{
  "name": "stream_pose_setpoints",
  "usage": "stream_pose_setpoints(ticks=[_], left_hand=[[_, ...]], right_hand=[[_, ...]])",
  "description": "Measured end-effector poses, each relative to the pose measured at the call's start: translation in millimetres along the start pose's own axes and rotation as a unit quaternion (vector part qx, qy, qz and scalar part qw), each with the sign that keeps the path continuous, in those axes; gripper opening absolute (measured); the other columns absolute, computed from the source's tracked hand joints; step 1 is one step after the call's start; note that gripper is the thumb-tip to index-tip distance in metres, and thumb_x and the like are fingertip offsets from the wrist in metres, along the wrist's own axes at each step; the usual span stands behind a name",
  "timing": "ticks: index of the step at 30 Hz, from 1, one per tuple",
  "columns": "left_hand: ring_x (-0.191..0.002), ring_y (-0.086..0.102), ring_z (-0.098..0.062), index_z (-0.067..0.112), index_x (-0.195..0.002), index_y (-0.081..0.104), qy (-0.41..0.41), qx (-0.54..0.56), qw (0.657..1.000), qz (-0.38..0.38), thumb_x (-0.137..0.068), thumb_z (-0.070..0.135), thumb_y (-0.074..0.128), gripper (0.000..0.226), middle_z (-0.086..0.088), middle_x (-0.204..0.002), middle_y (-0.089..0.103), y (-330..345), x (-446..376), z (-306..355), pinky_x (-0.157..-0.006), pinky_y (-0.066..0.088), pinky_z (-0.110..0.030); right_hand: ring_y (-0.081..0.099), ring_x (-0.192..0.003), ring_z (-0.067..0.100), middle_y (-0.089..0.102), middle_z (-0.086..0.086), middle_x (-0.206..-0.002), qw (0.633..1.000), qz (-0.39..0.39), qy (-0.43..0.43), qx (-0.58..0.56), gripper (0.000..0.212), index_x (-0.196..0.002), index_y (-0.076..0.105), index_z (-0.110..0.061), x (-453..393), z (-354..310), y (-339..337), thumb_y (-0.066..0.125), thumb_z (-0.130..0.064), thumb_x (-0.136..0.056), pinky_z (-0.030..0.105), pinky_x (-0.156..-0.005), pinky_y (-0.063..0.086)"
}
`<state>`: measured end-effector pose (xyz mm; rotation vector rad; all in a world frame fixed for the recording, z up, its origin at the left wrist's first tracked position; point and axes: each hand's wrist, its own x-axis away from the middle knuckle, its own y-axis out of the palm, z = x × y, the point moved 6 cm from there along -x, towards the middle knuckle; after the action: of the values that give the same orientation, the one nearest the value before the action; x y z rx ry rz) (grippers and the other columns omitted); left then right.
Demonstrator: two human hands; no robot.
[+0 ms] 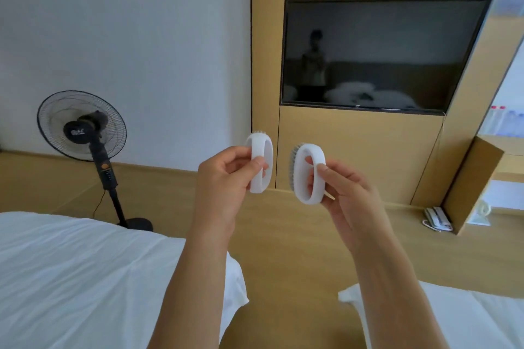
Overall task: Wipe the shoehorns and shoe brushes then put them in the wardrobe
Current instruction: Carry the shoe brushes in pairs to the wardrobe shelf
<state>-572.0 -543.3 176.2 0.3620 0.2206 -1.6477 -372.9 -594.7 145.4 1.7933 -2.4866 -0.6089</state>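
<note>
clearly both hands (pixel 224 178) hold white oval loop-handled shoe brushes (pixel 307 173), grey-bristled.

Both arms raised fwd; L hand (pixel 224 176) & R hand (pixel 344 195) each w/ fingers curled, gripping

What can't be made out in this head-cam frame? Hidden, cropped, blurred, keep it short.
- Left brush: bristles face away, only a few tips show; the left hand covers part of its loop handle.
- Right brush: bristles seen edge-on only; the right hand covers its lower side.
- Shoehorns, wiping cloth: not in frame.
- Wardrobe: none identifiable among the wood panels.
- Shelf items, right edge: blurred and cropped.
- TV reflection: dim, no detail.
</note>
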Motion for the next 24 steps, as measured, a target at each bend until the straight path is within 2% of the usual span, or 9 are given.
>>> stream_pose_setpoints(ticks=[9, 14, 18, 24], left_hand=[[-0.087, 0.072, -0.013, 0.021, -0.101, 0.074, -0.06, 0.052, 0.994, -0.078, -0.087, 0.017, 0.07, 0.015, 0.001, -0.088, 0.076, 64.6, -103.1, -83.9, -0.07, 0.054, -0.027], [-0.082, 0.073, -0.012, 0.018, -0.099, 0.074, -0.057, 0.052, 0.994, -0.074, -0.086, 0.013, 0.07, 0.015, 0.0, -0.085, 0.076, 106.3, -163.4, -123.8, -0.063, 0.055, -0.019], [-0.08, 0.072, -0.011, 0.017, -0.1, 0.074, -0.059, 0.04, 0.996, -0.058, -0.087, 0.013, 0.07, 0.015, 0.0, -0.084, 0.076, 149.0, -220.2, -151.9, -0.062, 0.055, -0.018], [-0.081, 0.072, -0.011, 0.017, -0.1, 0.074, -0.049, 0.032, 0.998, -0.007, -0.087, 0.013, 0.069, 0.015, 0.001, -0.084, 0.076, 209.5, -324.2, -171.9, -0.071, 0.056, -0.028]], right_hand=[[0.064, -0.09, 0.018, 0.069, 0.009, -0.097, 0.998, 0.061, 0.006, -0.004, 0.019, -0.104, 0.077, -0.01, -104.0, 43.4, -36.6, 0.061, -0.015, -0.096, 0.035, -0.083, 0.05], [0.065, -0.09, 0.019, 0.07, 0.011, -0.096, 0.997, 0.073, 0.01, -0.007, 0.019, -0.106, 0.076, -0.01, -177.1, 67.0, -70.7, 0.061, -0.015, -0.096, 0.034, -0.082, 0.051], [0.063, -0.083, 0.018, 0.067, 0.007, -0.086, 0.998, 0.06, 0.012, -0.009, 0.02, -0.1, 0.077, -0.009, -253.4, 76.6, -97.9, 0.059, -0.016, -0.097, 0.033, -0.079, 0.05], [0.07, -0.085, 0.019, 0.075, 0.008, -0.093, 0.995, 0.063, 0.048, -0.068, 0.051, -0.086, 0.08, -0.01, -381.3, 76.7, -131.5, 0.042, -0.038, -0.104, 0.039, -0.085, 0.053]])
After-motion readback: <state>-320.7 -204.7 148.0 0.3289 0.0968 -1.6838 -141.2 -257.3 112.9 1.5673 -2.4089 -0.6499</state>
